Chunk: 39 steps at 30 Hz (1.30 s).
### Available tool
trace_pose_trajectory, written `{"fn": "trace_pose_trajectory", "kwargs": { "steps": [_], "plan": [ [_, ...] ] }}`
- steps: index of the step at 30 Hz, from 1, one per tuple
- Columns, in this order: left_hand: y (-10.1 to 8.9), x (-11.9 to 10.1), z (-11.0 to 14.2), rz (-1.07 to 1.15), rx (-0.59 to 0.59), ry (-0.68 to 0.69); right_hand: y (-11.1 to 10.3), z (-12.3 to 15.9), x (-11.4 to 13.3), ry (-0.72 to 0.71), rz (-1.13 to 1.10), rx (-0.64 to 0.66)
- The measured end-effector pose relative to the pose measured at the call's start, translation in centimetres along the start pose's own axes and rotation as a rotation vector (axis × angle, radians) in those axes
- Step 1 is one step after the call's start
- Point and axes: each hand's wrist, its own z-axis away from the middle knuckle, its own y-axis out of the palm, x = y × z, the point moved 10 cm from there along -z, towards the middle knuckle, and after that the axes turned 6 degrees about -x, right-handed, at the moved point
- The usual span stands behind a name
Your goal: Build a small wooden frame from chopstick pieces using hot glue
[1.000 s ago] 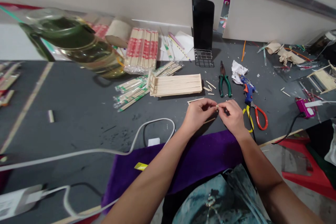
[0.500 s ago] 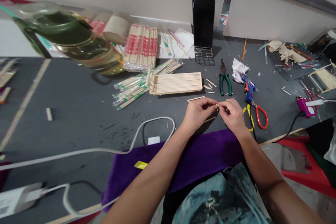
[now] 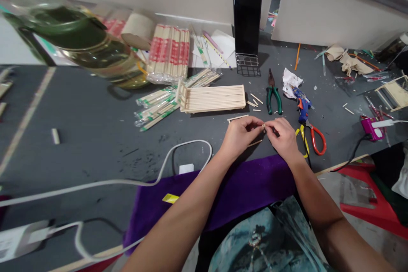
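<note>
Head view: near the front edge of a dark table (image 3: 95,114), a person's left hand (image 3: 239,137) and right hand (image 3: 282,136) meet at the fingertips, each pinched narrow on one tiny wooden piece (image 3: 264,127). A thin stick (image 3: 255,143) lies just beside the left hand. Farther toward the table's back edge sits a long wooden rack (image 3: 214,98), short offcuts (image 3: 255,103) by its right end. Pliers (image 3: 274,97), a blue glue gun (image 3: 304,110) and red-and-yellow-handled cutters (image 3: 318,130) lie close to the right hand. A phone (image 3: 247,19) stands upright near the back edge; left of it are wrapped chopsticks (image 3: 170,51) and a large jug (image 3: 79,42). A white cable (image 3: 127,183) crosses the table's left part, and a purple cloth (image 3: 255,182) covers part of the front edge, beneath the forearms.
</note>
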Motion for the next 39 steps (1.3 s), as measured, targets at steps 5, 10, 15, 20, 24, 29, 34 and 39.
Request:
{"fn": "trace_pose_trajectory", "kwargs": {
  "steps": [5,10,15,20,24,29,34,39],
  "plan": [
    [-0.1,-0.2,-0.1,-0.176,0.001,0.07,0.9,0.2,-0.4,-0.017,0.073,0.058],
    [-0.1,-0.7,0.2,-0.353,-0.006,0.152,1.6,0.4,-0.9,-0.014,0.136,0.093],
    [0.2,-0.5,0.4,-0.48,0.023,0.143,1.9,0.5,-1.1,0.001,0.162,0.121],
    [0.2,-0.5,0.4,-0.504,0.035,0.133,2.0,0.4,-1.1,0.01,0.176,0.127],
    [0.1,-0.6,0.4,-0.486,0.037,0.139,2.0,0.3,-1.1,0.022,0.17,0.134],
    [-0.3,-0.7,0.4,-0.431,0.043,0.12,1.4,0.1,-1.1,0.04,0.134,0.109],
    [-0.6,-0.9,0.5,-0.515,0.028,0.112,1.5,0.1,-1.0,0.052,0.149,0.12],
    [-0.6,-1.0,0.5,-0.53,0.039,0.123,1.3,0.0,-1.2,0.062,0.137,0.114]
  ]
}}
